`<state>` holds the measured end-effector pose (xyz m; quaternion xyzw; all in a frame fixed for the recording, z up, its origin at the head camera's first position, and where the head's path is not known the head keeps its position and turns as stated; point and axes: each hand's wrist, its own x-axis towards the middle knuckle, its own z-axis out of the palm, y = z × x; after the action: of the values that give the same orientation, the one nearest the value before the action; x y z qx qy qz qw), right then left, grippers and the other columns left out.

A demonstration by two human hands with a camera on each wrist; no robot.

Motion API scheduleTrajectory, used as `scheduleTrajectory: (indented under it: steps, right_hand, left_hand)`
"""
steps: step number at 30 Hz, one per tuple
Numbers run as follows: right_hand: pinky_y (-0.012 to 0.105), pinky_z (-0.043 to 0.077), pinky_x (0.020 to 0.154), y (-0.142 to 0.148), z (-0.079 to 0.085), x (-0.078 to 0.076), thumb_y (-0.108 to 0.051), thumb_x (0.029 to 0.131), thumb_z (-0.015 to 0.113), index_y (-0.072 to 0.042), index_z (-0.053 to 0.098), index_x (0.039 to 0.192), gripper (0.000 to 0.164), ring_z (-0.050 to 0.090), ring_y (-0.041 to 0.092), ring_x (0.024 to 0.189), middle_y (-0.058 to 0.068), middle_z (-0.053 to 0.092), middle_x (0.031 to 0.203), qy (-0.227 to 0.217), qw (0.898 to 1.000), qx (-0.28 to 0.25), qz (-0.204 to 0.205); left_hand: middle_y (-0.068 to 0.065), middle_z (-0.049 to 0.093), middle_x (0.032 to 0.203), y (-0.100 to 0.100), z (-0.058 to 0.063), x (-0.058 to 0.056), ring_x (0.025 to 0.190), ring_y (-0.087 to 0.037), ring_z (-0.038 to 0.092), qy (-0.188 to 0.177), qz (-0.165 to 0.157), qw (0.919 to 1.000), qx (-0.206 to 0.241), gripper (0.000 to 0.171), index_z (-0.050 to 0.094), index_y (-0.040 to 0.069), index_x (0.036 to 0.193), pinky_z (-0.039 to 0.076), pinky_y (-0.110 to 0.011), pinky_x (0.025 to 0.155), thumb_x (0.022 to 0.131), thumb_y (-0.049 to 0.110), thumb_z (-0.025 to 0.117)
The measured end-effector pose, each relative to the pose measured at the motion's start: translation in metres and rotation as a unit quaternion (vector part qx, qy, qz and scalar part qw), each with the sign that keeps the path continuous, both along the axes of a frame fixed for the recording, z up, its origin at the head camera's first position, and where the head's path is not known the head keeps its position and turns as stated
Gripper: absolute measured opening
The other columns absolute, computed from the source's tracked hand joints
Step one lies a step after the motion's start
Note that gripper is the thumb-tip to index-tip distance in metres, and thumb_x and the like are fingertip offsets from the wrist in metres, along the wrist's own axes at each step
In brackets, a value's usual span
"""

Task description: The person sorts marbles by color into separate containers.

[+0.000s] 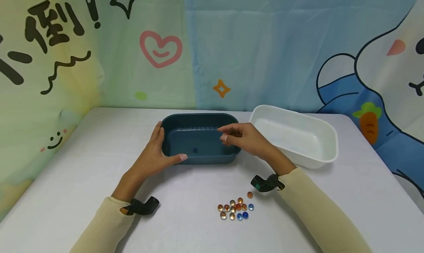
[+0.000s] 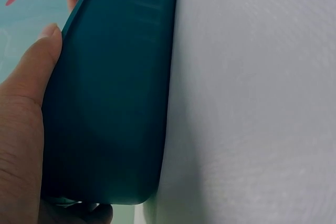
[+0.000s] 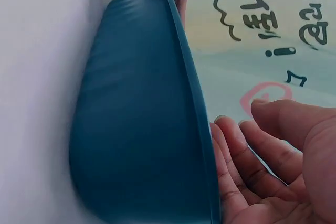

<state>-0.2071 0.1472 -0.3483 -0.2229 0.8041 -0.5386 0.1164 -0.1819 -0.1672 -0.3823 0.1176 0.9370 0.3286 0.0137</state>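
A dark teal plastic basin stands on the white table. My left hand holds its left end, the thumb along the front rim and the fingers against the left side. In the left wrist view, that thumb lies at the rim. Over the basin's right part is my right hand; the right wrist view shows its thumb apart from the loosely bent fingers, with nothing visible between them. A small dark blue piece lies inside the basin, probably a glass marble. Several orange, amber and blue glass marbles lie nearer the front.
A white basin stands at the back right, behind my right forearm. The white tabletop runs back to a printed cloth backdrop. Each wrist wears a black camera mount.
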Motion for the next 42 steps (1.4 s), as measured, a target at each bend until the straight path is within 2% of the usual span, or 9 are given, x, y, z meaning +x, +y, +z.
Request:
scheduleTrajectory:
  steps: [9, 12, 17, 22, 25, 31, 36, 42]
  right_hand:
    - [0.045, 0.054, 0.082, 0.011, 0.007, 0.020, -0.021, 0.096, 0.064, -0.005, 0.063, 0.127, 0.034, 0.066, 0.034, 0.095, 0.020, 0.066, 0.105, 0.011, 1.000, -0.017, 0.004]
    - [0.044, 0.054, 0.083, 0.015, 0.010, 0.027, -0.021, 0.096, 0.064, -0.005, 0.064, 0.126, 0.034, 0.066, 0.034, 0.095, 0.019, 0.067, 0.108, -0.004, 1.000, -0.017, 0.005]
    - [0.037, 0.054, 0.083, 0.022, 0.008, 0.036, -0.019, 0.095, 0.066, -0.002, 0.065, 0.123, 0.033, 0.065, 0.039, 0.095, 0.020, 0.067, 0.107, -0.019, 0.999, -0.005, 0.026]
    - [0.037, 0.054, 0.082, 0.030, 0.007, 0.047, -0.016, 0.094, 0.067, -0.001, 0.068, 0.118, 0.028, 0.064, 0.042, 0.094, 0.018, 0.069, 0.104, -0.017, 0.999, 0.005, 0.040]
    - [0.035, 0.054, 0.082, 0.036, 0.005, 0.053, -0.016, 0.094, 0.067, 0.000, 0.068, 0.116, 0.027, 0.066, 0.039, 0.093, 0.018, 0.069, 0.106, -0.015, 0.999, 0.009, 0.046]
    - [0.031, 0.054, 0.083, 0.045, 0.000, 0.065, -0.012, 0.093, 0.068, 0.003, 0.068, 0.115, 0.027, 0.067, 0.023, 0.095, 0.010, 0.069, 0.107, -0.013, 0.998, 0.016, 0.067]
    - [0.029, 0.052, 0.087, 0.048, -0.004, 0.075, -0.012, 0.093, 0.068, 0.000, 0.070, 0.113, 0.024, 0.066, 0.021, 0.098, 0.006, 0.070, 0.107, -0.009, 0.995, 0.030, 0.091]
    - [0.030, 0.053, 0.080, 0.056, -0.011, 0.083, -0.010, 0.092, 0.068, -0.003, 0.074, 0.105, 0.016, 0.066, 0.020, 0.093, 0.007, 0.070, 0.104, -0.029, 0.989, 0.034, 0.141]
  left_hand:
    - [0.002, -0.012, 0.161, -0.001, 0.000, 0.001, 0.147, -0.028, 0.006, 0.000, 0.003, 1.0000, -0.003, 0.127, 0.005, -0.001, 0.154, 0.022, -0.055, 0.111, 0.073, 0.072, 0.069]
    - [0.002, -0.011, 0.161, 0.000, 0.000, 0.001, 0.147, -0.029, 0.007, 0.003, 0.003, 1.0000, -0.001, 0.126, 0.005, -0.001, 0.154, 0.022, -0.056, 0.111, 0.073, 0.072, 0.068]
    - [0.003, -0.012, 0.161, -0.001, -0.003, 0.002, 0.147, -0.028, 0.007, -0.001, 0.005, 1.0000, 0.004, 0.127, 0.005, -0.001, 0.154, 0.023, -0.056, 0.110, 0.073, 0.072, 0.069]
    - [0.005, -0.013, 0.161, -0.001, -0.002, 0.003, 0.147, -0.028, 0.006, 0.000, 0.002, 1.0000, 0.007, 0.127, 0.004, 0.000, 0.154, 0.023, -0.056, 0.110, 0.072, 0.072, 0.069]
    - [0.005, -0.013, 0.161, -0.001, -0.001, 0.001, 0.147, -0.028, 0.006, 0.003, -0.001, 1.0000, 0.006, 0.127, 0.003, 0.001, 0.154, 0.023, -0.056, 0.110, 0.073, 0.072, 0.069]
    - [0.003, -0.012, 0.161, 0.000, -0.002, -0.001, 0.147, -0.027, 0.007, 0.004, 0.000, 1.0000, 0.003, 0.127, 0.003, 0.002, 0.155, 0.023, -0.054, 0.111, 0.072, 0.072, 0.069]
    - [0.005, -0.012, 0.161, -0.001, -0.003, 0.000, 0.147, -0.027, 0.008, 0.002, 0.003, 1.0000, 0.005, 0.127, 0.003, 0.001, 0.155, 0.024, -0.053, 0.111, 0.072, 0.072, 0.069]
    - [0.003, -0.011, 0.161, 0.000, -0.001, 0.000, 0.147, -0.027, 0.008, 0.003, 0.002, 1.0000, 0.007, 0.127, 0.004, 0.000, 0.154, 0.024, -0.053, 0.111, 0.072, 0.072, 0.070]
